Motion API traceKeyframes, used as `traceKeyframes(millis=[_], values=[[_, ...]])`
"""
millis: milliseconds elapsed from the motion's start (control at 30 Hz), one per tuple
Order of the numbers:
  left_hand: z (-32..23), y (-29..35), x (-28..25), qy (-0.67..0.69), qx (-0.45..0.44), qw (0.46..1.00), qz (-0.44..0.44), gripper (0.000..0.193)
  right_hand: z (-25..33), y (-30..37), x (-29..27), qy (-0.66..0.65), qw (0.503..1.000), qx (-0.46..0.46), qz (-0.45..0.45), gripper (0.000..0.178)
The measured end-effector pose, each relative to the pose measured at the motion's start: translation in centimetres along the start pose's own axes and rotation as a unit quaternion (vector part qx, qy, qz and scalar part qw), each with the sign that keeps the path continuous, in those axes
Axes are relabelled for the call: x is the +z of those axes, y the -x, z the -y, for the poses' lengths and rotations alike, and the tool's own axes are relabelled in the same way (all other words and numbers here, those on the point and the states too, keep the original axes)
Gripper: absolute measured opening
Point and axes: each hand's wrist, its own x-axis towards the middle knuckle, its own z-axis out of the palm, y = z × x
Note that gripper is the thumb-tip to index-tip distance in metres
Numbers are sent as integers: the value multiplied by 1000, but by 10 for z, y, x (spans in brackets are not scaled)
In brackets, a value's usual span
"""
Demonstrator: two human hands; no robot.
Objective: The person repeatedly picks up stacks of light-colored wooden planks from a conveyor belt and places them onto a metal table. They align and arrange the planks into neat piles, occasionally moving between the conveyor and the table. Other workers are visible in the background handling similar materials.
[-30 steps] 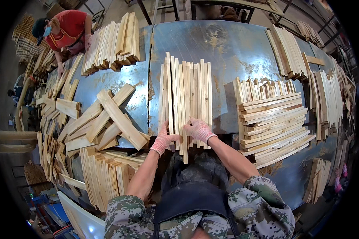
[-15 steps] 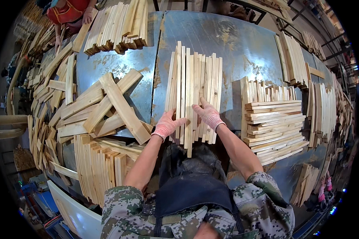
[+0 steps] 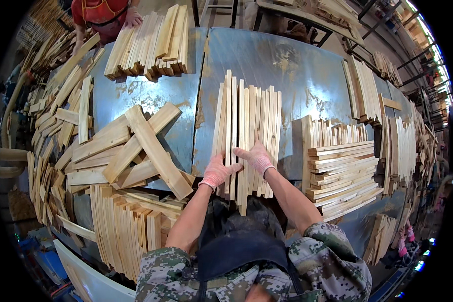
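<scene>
In front of me a row of narrow wooden slats (image 3: pixel 255 113) stands side by side on the metal table, ends uneven; one sticks out towards me. My left hand (image 3: pixel 219 171), in a pinkish-white glove, rests on the left slats at their near end, thumb stretched rightwards. My right hand (image 3: pixel 257 158), gloved alike, lies over the middle slats, thumb reaching left just above the left thumb. The fingers of both hands are spread and touch the wood. Some fingertips are hidden between or behind slats. A dark gap shows between slats at the left of the row.
Loose boards (image 3: pixel 153 148) lie crossed at left, above a stack of boards (image 3: pixel 123 226). Layered slats (image 3: pixel 343 168) are piled at right. A person in a red apron (image 3: pixel 100 12) touches another stack (image 3: pixel 151 45) at far left. The metal table (image 3: pixel 267 55) has a seam.
My right hand has shifted left across the slats, so its thumb now overlaps the left thumb's side. The whole scene sits lower in the view. The person at far left has shifted slightly.
</scene>
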Motion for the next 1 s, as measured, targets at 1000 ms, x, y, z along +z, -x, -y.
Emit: traceKeyframes(millis=[1000], values=[[-305, -91, 140, -247, 307, 915, 80, 55, -172, 210, -260, -448, 813, -174, -328, 115]])
